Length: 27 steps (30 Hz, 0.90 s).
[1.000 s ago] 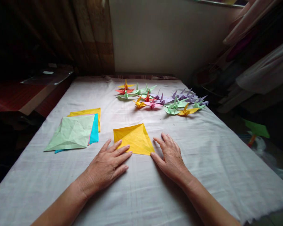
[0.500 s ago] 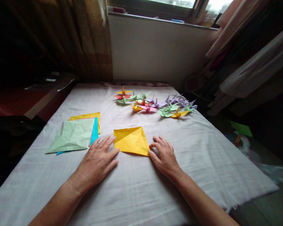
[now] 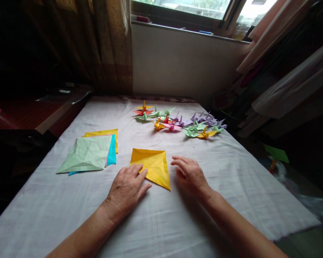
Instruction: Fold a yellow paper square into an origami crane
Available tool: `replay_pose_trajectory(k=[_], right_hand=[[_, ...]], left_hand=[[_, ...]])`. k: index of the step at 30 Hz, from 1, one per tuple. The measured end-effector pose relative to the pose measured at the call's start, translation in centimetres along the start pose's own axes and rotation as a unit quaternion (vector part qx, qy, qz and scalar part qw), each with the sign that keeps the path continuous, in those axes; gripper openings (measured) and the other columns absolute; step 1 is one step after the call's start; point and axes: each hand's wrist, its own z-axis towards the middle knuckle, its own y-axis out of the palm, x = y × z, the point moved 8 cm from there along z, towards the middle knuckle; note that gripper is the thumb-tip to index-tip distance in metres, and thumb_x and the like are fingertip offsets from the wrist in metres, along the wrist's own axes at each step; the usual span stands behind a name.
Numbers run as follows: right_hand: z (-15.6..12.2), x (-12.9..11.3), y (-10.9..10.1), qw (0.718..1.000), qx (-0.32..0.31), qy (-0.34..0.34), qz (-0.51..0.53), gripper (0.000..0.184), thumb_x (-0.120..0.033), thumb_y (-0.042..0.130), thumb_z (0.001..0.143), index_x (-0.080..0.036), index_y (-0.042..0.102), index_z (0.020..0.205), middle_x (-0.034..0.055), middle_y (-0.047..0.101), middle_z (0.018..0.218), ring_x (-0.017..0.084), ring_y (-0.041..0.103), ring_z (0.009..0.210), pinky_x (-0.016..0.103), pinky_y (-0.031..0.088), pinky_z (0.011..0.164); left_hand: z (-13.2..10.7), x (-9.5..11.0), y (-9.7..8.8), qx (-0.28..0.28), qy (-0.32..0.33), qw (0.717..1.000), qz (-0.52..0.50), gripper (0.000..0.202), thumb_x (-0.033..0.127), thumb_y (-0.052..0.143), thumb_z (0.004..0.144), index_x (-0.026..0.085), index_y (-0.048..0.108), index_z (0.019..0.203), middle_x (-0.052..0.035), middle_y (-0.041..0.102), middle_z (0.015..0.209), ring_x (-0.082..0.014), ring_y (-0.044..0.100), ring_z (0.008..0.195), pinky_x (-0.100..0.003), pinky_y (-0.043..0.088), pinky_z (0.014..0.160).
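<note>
A creased sheet of yellow origami paper (image 3: pixel 154 165) lies flat on the white cloth, at the middle of the view. My left hand (image 3: pixel 129 184) rests over its lower left part, fingers stretched out and touching the paper. To the right of the sheet, my right hand (image 3: pixel 190 173) hovers just off its edge. Its fingers are loosely bent and apart, with nothing in them; the thumb is partly hidden. Left of my hands is a stack of creased papers, with a pale green sheet (image 3: pixel 86 154) on top and blue (image 3: pixel 112 150) and yellow ones showing beneath.
Several folded paper cranes (image 3: pixel 172 125) in orange, red, green, pink and purple stand toward the back of the cloth-covered table (image 3: pixel 56 215). A brown wooden surface (image 3: pixel 24 118) adjoins at the left. Clothes (image 3: pixel 290 86) hang at the right.
The yellow paper has turned slightly, its near right corner now pointing toward me. My left hand has moved right onto the paper. My right hand has come away from its corner.
</note>
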Motion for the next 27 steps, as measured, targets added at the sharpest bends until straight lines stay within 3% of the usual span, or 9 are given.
replay_pose_trajectory(k=[4,8,12,17,22,27], right_hand=[[4.2,1.4,1.0,0.987,0.01,-0.116,-0.107,0.036,-0.003,0.056,0.083,-0.026,0.069,0.107,0.0101,0.061,0.135,0.027,0.056,0.123,0.048,0.043,0.101],[5.9,0.7,2.2,0.964,-0.007,-0.239,-0.117,0.016,-0.013,0.061,0.088,-0.025,0.071,0.093,0.0061,0.061,0.136,0.023,0.053,0.127,0.044,0.04,0.106],[4.4,-0.8,1.3,0.949,-0.001,-0.29,-0.125,0.011,-0.017,0.059,0.088,-0.021,0.069,0.085,0.0063,0.066,0.128,0.022,0.056,0.123,0.042,0.041,0.106],[0.6,-3.6,-0.7,0.951,0.01,-0.293,-0.093,0.013,-0.016,0.055,0.087,-0.021,0.067,0.085,0.0043,0.069,0.123,0.021,0.056,0.123,0.039,0.035,0.113],[-1.9,-5.7,-0.1,0.941,-0.023,-0.336,-0.047,0.013,-0.018,0.054,0.089,-0.023,0.064,0.082,0.0007,0.069,0.122,0.02,0.054,0.125,0.038,0.033,0.115],[-2.0,-5.9,0.8,0.932,-0.056,-0.357,-0.023,0.015,-0.018,0.051,0.094,-0.022,0.063,0.086,-0.0001,0.073,0.113,0.017,0.058,0.118,0.036,0.035,0.114]], left_hand=[[0.0,-0.1,0.2,0.007,0.006,1.0,-0.001,0.038,0.042,0.059,0.092,0.019,0.066,0.122,-0.0121,0.065,0.128,-0.0308,0.06,0.117,-0.046,0.044,0.1],[-0.1,-0.2,0.1,0.015,0.016,1.0,0.001,0.038,0.043,0.056,0.093,0.021,0.064,0.124,-0.0116,0.064,0.129,-0.0299,0.059,0.118,-0.046,0.042,0.102],[0.0,-0.4,-0.4,0.029,0.018,0.999,0.012,0.037,0.044,0.053,0.094,0.023,0.066,0.122,-0.0101,0.064,0.13,-0.0312,0.056,0.122,-0.049,0.038,0.106],[0.0,-1.1,-0.3,0.007,0.003,1.0,-0.01,0.036,0.044,0.048,0.096,0.022,0.068,0.119,-0.0096,0.065,0.13,-0.0301,0.053,0.126,-0.05,0.032,0.111],[-0.9,-1.9,1.1,-0.077,0.014,0.994,-0.069,0.047,0.047,0.052,0.094,0.026,0.055,0.136,-0.0079,0.056,0.143,-0.029,0.046,0.135,-0.054,0.02,0.117],[-1.0,-2.5,1.8,-0.175,0.038,0.979,-0.1,0.066,0.051,0.057,0.089,0.026,0.04,0.148,-0.0106,0.041,0.154,-0.0307,0.033,0.144,-0.058,0.008,0.119]])
